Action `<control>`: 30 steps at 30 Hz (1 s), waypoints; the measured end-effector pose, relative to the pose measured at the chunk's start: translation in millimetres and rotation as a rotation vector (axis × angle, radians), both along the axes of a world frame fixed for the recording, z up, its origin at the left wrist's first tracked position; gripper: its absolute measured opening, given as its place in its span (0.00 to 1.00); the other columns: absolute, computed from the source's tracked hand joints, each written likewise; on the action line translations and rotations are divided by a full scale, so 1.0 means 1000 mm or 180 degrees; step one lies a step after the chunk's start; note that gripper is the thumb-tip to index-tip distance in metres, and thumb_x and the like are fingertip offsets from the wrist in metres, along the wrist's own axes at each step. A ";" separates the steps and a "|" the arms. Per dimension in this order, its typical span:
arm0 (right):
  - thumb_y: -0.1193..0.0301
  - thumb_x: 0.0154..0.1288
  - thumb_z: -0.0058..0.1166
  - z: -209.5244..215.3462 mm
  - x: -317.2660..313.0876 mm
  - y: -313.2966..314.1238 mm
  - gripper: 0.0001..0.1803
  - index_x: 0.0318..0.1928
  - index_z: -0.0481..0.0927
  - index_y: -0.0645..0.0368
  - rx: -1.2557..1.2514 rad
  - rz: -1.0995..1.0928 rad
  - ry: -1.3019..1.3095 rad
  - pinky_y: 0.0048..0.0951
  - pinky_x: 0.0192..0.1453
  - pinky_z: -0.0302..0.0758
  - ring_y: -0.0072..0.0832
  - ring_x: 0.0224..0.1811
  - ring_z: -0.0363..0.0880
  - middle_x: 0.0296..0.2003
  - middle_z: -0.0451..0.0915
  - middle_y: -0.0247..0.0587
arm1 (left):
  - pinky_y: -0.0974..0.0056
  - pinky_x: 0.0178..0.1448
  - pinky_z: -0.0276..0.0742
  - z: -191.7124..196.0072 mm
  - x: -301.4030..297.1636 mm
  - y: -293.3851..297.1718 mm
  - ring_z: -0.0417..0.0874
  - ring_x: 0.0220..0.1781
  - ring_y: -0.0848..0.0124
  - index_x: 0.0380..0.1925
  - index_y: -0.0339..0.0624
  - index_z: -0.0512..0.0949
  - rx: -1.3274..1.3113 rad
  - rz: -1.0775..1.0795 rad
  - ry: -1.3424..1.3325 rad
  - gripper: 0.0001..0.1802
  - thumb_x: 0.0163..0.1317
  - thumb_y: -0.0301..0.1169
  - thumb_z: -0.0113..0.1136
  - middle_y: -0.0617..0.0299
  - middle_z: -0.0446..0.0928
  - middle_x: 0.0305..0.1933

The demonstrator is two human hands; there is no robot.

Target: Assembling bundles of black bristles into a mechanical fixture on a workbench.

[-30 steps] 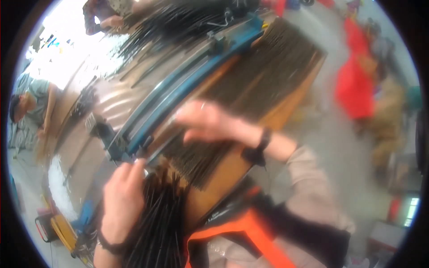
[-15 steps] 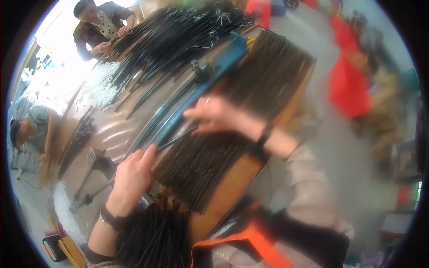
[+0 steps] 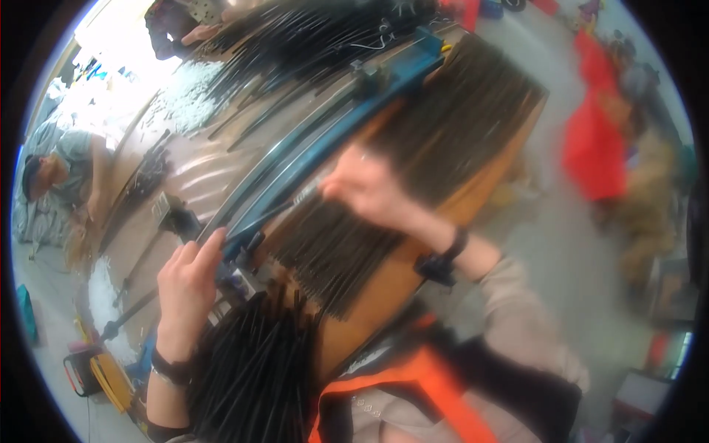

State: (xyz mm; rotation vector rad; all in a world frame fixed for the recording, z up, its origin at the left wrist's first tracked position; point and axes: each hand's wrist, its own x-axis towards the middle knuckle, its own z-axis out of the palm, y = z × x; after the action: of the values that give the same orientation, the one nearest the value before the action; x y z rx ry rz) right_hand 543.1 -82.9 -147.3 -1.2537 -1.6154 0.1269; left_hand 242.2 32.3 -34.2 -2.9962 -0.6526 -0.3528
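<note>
Right hand (image 3: pixel 365 184) flat, fingers together, pressing on row of thin dark rods (image 3: pixel 413 184) laid side by side on orange-brown board (image 3: pixel 384 295); holds nothing.
Left hand (image 3: pixel 188 277) curled on lower end of blue rail (image 3: pixel 325 140) crossing bench; grip partly hidden.
Judgement: board largely covered, rods aligned against rail, so laying-out well advanced.
Remaining: thick bundle of black rods (image 3: pixel 251 369) near left forearm, another heap (image 3: pixel 295 37) at far end of bench (image 3: pixel 192 177), both unsorted.
Frame blurred; rod ends unclear.
</note>
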 end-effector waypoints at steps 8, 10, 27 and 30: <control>0.58 0.62 0.63 0.005 -0.070 0.023 0.14 0.40 0.85 0.53 0.1071 0.0351 0.0064 0.27 0.39 0.73 0.24 0.33 0.74 0.24 0.75 0.28 | 0.57 0.32 0.72 0.014 -0.044 -0.020 0.75 0.28 0.61 0.51 0.48 0.80 0.0103 0.0186 0.0045 0.20 0.58 0.21 0.60 0.57 0.69 0.24; 0.59 0.63 0.62 -0.028 -0.040 0.025 0.13 0.42 0.84 0.53 0.0755 -0.0141 -0.0174 0.26 0.35 0.72 0.24 0.30 0.73 0.22 0.73 0.28 | 0.57 0.32 0.72 0.017 -0.067 -0.019 0.74 0.28 0.61 0.51 0.48 0.80 0.0230 0.0347 -0.0004 0.20 0.58 0.21 0.60 0.57 0.68 0.24; 0.66 0.68 0.58 -0.004 -0.105 0.108 0.08 0.41 0.84 0.56 -0.0334 0.0472 -0.0355 0.28 0.37 0.78 0.24 0.34 0.84 0.35 0.86 0.42 | 0.57 0.38 0.73 0.064 -0.179 -0.003 0.77 0.32 0.52 0.41 0.34 0.77 0.0631 0.1451 -0.1159 0.07 0.68 0.27 0.57 0.45 0.75 0.31; 0.65 0.67 0.59 0.034 -0.168 0.143 0.09 0.43 0.84 0.55 -0.0522 0.1469 0.0662 0.26 0.36 0.79 0.22 0.32 0.84 0.32 0.86 0.41 | 0.58 0.37 0.73 0.062 -0.193 -0.015 0.76 0.31 0.53 0.41 0.34 0.77 0.0424 0.1640 -0.1196 0.07 0.68 0.27 0.57 0.45 0.75 0.31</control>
State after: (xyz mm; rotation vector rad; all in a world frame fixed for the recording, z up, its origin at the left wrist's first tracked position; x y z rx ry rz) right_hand 374.7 59.9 -113.4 -0.9306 -1.7087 0.6675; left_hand 48.8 17.4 27.3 -2.5221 -1.3265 -0.8805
